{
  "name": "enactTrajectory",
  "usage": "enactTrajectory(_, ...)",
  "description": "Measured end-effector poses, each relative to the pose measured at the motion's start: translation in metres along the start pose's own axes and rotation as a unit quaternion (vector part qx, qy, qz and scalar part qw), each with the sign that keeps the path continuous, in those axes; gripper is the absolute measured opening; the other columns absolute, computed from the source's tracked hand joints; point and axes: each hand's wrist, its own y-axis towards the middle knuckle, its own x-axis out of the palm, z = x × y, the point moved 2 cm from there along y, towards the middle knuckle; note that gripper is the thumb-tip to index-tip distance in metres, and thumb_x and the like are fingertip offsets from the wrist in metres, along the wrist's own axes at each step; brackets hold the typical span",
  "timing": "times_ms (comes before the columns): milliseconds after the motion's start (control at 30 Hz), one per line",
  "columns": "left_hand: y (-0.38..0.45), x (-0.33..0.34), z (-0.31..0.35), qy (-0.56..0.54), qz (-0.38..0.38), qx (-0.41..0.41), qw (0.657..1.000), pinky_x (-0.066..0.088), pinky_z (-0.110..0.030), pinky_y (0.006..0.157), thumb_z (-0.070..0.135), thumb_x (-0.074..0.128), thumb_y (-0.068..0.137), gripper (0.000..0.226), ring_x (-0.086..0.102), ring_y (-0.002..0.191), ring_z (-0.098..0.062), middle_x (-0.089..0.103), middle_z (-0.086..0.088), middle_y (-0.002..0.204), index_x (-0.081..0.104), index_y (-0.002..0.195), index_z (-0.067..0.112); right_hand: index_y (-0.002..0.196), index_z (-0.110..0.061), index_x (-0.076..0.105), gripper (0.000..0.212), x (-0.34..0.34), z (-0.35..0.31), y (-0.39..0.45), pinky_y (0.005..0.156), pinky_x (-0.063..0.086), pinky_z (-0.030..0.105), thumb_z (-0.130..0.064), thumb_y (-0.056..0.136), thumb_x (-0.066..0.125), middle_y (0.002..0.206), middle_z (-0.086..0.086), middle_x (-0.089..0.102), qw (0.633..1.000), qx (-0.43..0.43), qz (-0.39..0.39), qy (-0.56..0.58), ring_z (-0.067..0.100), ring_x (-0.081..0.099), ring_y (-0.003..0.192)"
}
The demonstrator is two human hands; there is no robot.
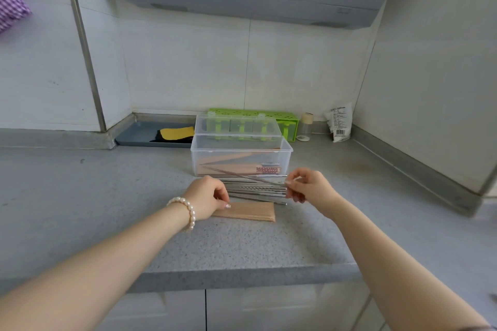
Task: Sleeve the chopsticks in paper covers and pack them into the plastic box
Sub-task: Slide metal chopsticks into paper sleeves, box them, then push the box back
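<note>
A clear plastic box (287,154) stands open on the grey counter, its lid leaning up behind it; several sleeved chopsticks lie inside. In front of it lies a row of several bare metal chopsticks (255,191). My right hand (309,187) pinches the right end of one metal chopstick, raised slightly above the row. A stack of tan paper covers (252,211) lies nearest me. My left hand (208,196) rests on the stack's left end, fingers curled and pinching a cover.
A green perforated holder (287,118) stands behind the box. A small jar (306,126) and a white packet (339,122) are at the back right. A grey tray with a yellow cloth (176,133) lies back left. The counter edge (242,275) runs close to me.
</note>
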Motion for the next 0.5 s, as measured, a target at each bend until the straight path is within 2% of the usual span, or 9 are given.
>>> enactTrajectory(67,0.001,-0.003,0.002,-0.012,-0.002,-0.002,1.000,0.037,-0.010,0.060,0.017,0.072,0.078,0.017,0.052,0.069,-0.002,0.057,0.011,0.074,0.060,0.068,0.024,0.096,-0.008,0.057,0.013,-0.004,0.000,-0.004,0.049,0.039,0.024,0.000,0.093,0.048,0.062,0.007,0.054,0.985,0.022,-0.014,0.168,0.015,0.045,0.049)
enactTrajectory(133,0.001,-0.005,0.003,-0.024,-0.021,-0.009,0.999,0.038,-0.011,0.058,0.017,0.069,0.080,0.017,0.051,0.065,-0.003,0.057,0.009,0.070,0.057,0.070,0.022,0.108,-0.011,0.057,0.024,-0.004,0.000,-0.008,0.050,0.038,0.025,0.001,0.095,0.040,0.064,0.006,0.048,0.947,0.047,-0.056,0.313,0.015,0.041,0.052)
enactTrajectory(233,0.000,-0.009,0.005,-0.047,-0.068,-0.018,0.996,0.041,-0.015,0.059,0.017,0.062,0.086,0.014,0.057,0.061,-0.002,0.063,0.008,0.065,0.053,0.076,0.021,0.108,-0.012,0.060,0.031,-0.002,-0.006,-0.016,0.048,0.037,0.024,-0.003,0.097,0.032,0.064,0.005,0.045,0.898,0.053,-0.100,0.424,0.014,0.039,0.051)
enactTrajectory(300,-0.002,-0.013,0.007,-0.073,-0.102,-0.020,0.992,0.045,-0.017,0.063,0.015,0.057,0.090,0.009,0.064,0.066,-0.001,0.069,0.007,0.067,0.053,0.083,0.020,0.097,-0.009,0.062,0.033,0.001,-0.012,-0.020,0.048,0.037,0.023,-0.003,0.097,0.030,0.065,0.006,0.044,0.901,0.043,-0.092,0.423,0.014,0.039,0.050)
enactTrajectory(367,-0.004,-0.018,0.010,-0.120,-0.130,-0.025,0.984,0.050,-0.020,0.066,0.011,0.054,0.091,0.007,0.066,0.066,-0.001,0.072,0.001,0.073,0.054,0.089,0.017,0.088,-0.006,0.063,0.034,0.004,-0.018,-0.021,0.052,0.041,0.025,0.000,0.096,0.031,0.065,0.007,0.043,0.934,0.016,-0.037,0.356,0.016,0.044,0.051)
enactTrajectory(433,-0.006,-0.022,0.012,-0.183,-0.151,-0.034,0.971,0.052,-0.028,0.074,0.006,0.052,0.091,0.009,0.069,0.070,-0.006,0.073,-0.011,0.085,0.056,0.093,0.014,0.086,-0.004,0.064,0.035,0.009,-0.024,-0.022,0.061,0.049,0.030,0.003,0.096,0.031,0.064,0.009,0.043,0.963,-0.027,0.020,0.267,0.021,0.054,0.055)
enactTrajectory(500,-0.009,-0.025,0.014,-0.254,-0.168,-0.046,0.951,0.055,-0.026,0.072,0.002,0.051,0.090,0.012,0.071,0.072,-0.013,0.072,-0.015,0.092,0.058,0.094,0.011,0.088,-0.001,0.064,0.032,0.014,-0.032,-0.025,0.068,0.055,0.036,0.004,0.094,0.033,0.063,0.010,0.046,0.969,-0.057,0.040,0.236,0.027,0.063,0.062)
